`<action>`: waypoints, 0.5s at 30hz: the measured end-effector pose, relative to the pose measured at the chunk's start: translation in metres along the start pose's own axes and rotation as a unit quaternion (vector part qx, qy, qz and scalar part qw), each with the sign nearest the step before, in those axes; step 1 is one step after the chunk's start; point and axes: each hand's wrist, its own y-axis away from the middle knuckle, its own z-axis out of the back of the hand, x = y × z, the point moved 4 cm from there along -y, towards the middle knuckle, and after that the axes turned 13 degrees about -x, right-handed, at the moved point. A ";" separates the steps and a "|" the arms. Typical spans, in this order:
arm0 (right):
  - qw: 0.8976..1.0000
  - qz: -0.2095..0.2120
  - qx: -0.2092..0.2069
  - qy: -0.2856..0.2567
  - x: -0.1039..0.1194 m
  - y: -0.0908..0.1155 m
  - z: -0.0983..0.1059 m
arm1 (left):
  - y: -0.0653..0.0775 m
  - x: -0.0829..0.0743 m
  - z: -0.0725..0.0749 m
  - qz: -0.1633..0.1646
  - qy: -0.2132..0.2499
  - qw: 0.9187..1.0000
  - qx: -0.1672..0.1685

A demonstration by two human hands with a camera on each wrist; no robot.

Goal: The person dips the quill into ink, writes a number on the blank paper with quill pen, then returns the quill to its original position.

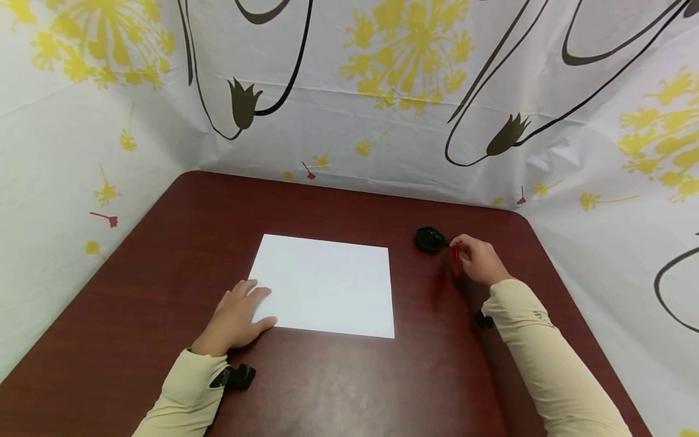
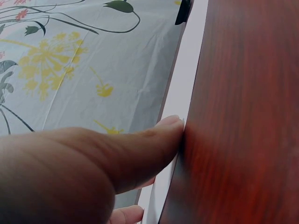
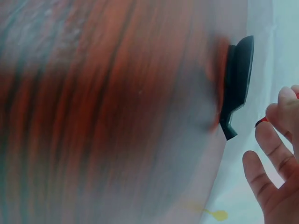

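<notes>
The left hand point(image 1: 233, 320) rests, fingers apart, on the white sheet point(image 1: 327, 285); the right hand point(image 1: 480, 261) pinches a red object point(image 1: 455, 258), which, swung carelessly, could knock the black object point(image 1: 429, 240) just past those fingertips.

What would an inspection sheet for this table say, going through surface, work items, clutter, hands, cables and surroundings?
Surface: reddish-brown wood-grain table, glossy, with a bright reflection on the near side.
Work items: white sheet lying flat; slim red object, exact type unclear; black spoon-like object to the sheet's right.
Clutter: nothing seen.
Left hand: fingers spread, resting at the sheet's near left corner.
Right hand: pinches the red object beside the black one; contact with the latter unclear.
Cables: nothing seen.
Surroundings: white sheeting with a floral print, behind and at both sides.
</notes>
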 end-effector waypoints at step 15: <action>0.994 0.000 -0.085 -0.063 0.014 -0.001 0.004 | 0.001 -0.001 0.002 -0.005 0.006 1.000 -0.008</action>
